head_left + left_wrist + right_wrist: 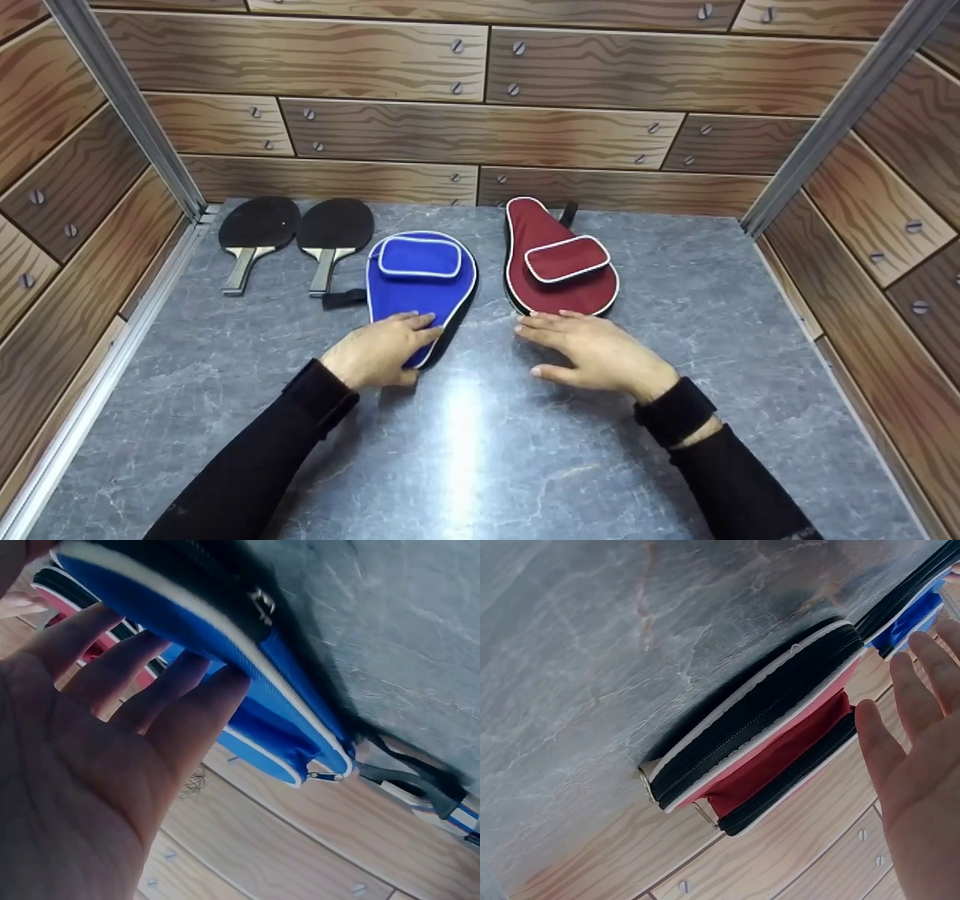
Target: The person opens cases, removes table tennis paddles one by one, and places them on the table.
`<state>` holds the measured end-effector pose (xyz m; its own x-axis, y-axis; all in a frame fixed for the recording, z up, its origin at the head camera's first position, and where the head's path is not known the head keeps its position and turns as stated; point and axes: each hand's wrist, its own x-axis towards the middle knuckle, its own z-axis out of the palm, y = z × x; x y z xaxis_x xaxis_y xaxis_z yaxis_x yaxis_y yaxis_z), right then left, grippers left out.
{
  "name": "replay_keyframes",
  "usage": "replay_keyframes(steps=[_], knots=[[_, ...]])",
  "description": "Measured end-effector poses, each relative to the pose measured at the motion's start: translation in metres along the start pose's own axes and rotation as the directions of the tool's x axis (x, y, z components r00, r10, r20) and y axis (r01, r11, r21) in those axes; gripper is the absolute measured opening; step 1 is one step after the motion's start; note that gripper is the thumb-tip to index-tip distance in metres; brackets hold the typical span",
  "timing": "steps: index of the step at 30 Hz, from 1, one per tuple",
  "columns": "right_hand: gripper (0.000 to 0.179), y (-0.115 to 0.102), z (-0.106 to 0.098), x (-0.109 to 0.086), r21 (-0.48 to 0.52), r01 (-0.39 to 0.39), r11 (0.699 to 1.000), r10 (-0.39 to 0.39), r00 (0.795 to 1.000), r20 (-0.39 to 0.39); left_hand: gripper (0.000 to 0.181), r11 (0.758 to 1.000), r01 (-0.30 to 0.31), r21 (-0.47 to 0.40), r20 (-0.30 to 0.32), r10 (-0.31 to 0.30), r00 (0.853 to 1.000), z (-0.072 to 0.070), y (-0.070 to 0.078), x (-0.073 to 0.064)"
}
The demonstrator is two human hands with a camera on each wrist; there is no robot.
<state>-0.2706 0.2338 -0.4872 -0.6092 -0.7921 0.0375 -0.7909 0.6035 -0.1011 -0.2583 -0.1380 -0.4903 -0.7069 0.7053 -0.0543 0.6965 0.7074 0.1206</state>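
A blue table tennis paddle case (399,298) with white piping and a small front pocket lies on the grey tabletop, its narrow end toward me. My left hand (382,349) lies over that narrow end, fingers extended; in the left wrist view its fingertips (234,682) are right at the blue fabric. To the right is a red paddle case (534,232), also white-piped, with its wide end toward me. Just in front of that wide end is my right hand (604,351), palm down with straight fingers and holding nothing. The right wrist view shows the red case's zippered side.
Two black table tennis paddles (259,223) (335,225) lie side by side at the back left, handles toward me. A black strap (345,298) sticks out from the blue case toward them. Wood-patterned panels (390,67) wall the grey table (525,465) at the back and sides.
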Motion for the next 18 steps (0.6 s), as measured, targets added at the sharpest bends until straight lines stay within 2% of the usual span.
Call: replay_keyframes(steps=[11, 18], knots=[[0.068, 0.0, 0.0, 0.001, 0.001, -0.002, 1.0, 0.002, 1.0, 0.004, 0.076, 1.0, 0.019, -0.021, -0.04, -0.02, 0.999, 0.006, -0.019, 0.016], [0.069, 0.0, -0.002, 0.001, 0.002, -0.008, 1.0, 0.008, 1.0, 0.011, 0.078, 0.999, 0.049, -0.025, -0.03, -0.049, 0.998, 0.008, -0.031, 0.026]])
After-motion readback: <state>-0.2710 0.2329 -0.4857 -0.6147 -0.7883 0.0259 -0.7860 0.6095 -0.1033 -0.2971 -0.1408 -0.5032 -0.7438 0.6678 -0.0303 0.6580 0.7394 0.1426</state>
